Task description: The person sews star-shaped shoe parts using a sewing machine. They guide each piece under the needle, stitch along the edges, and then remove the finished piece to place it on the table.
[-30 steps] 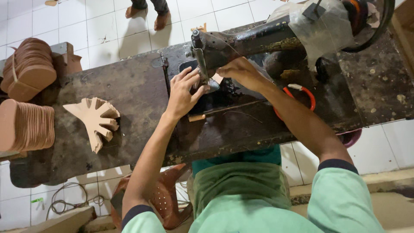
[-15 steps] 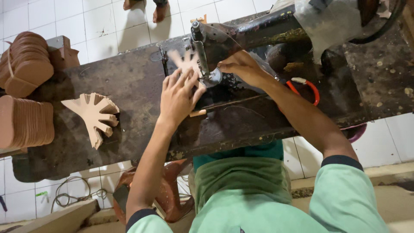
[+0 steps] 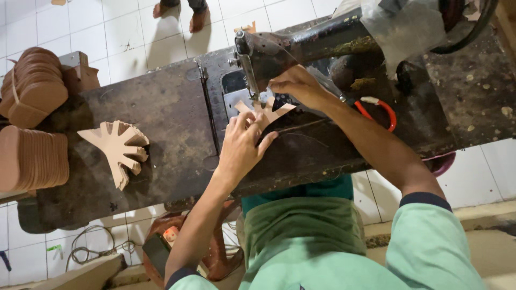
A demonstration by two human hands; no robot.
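- Fingers of my left hand (image 3: 242, 145) are lying flat, pressing the pale tan forked leather cutout (image 3: 264, 111) onto the dark sewing machine (image 3: 301, 43) bed.
- My right hand (image 3: 298, 86) is pinching the cutout's edge beside the needle.

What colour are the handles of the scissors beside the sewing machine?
The scissors have orange-red handles, seen best in the head view.

Sewing machine (image 3: 344, 37) cut off at top edge; bystander's feet (image 3: 183, 13) cropped.
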